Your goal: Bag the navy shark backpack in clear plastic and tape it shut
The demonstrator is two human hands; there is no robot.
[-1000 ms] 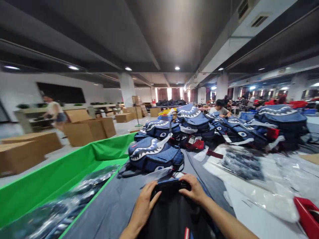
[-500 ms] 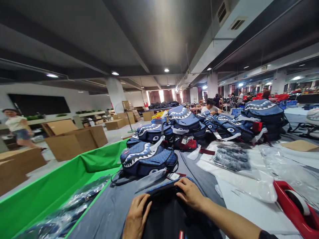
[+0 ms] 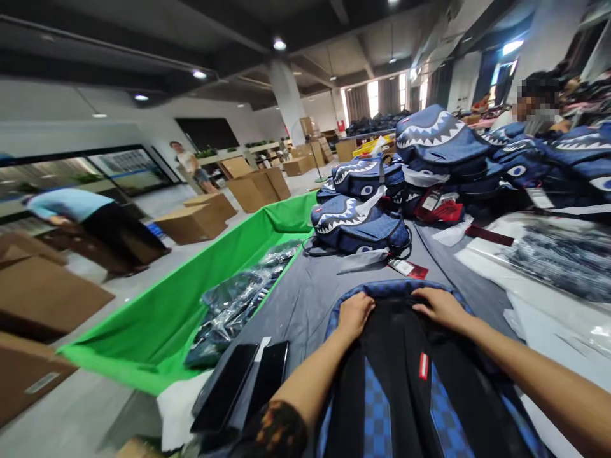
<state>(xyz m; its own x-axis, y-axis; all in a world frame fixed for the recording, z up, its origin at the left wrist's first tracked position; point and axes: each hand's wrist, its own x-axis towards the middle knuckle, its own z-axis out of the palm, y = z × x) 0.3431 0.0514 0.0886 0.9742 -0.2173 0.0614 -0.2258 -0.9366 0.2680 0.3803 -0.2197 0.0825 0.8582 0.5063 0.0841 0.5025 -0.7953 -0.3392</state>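
Note:
A black and blue-checked backpack (image 3: 398, 375) lies in front of me with its strap side up and a small red tag on it. My left hand (image 3: 354, 315) has its fingers curled over the top edge, left of centre. On the right of that edge my right hand (image 3: 440, 308) grips the fabric, its fingertips partly hidden in the dark folds. Beyond the bag's top is a red and white hang tag (image 3: 408, 268), by another blue backpack (image 3: 360, 226) printed with shark teeth.
A green fabric-lined bin (image 3: 143, 331) on the left holds plastic-wrapped goods (image 3: 238, 299). Two dark flat objects (image 3: 224, 388) lie near my left forearm. More shark backpacks (image 3: 442, 140) are piled ahead. Cardboard boxes (image 3: 193, 219) and a bending person (image 3: 95, 219) are farther left.
My view has swung left and down, showing more of the bin and the backpack's straps. My left hand has shifted from the bag's left side to its top edge; the right still grips there.

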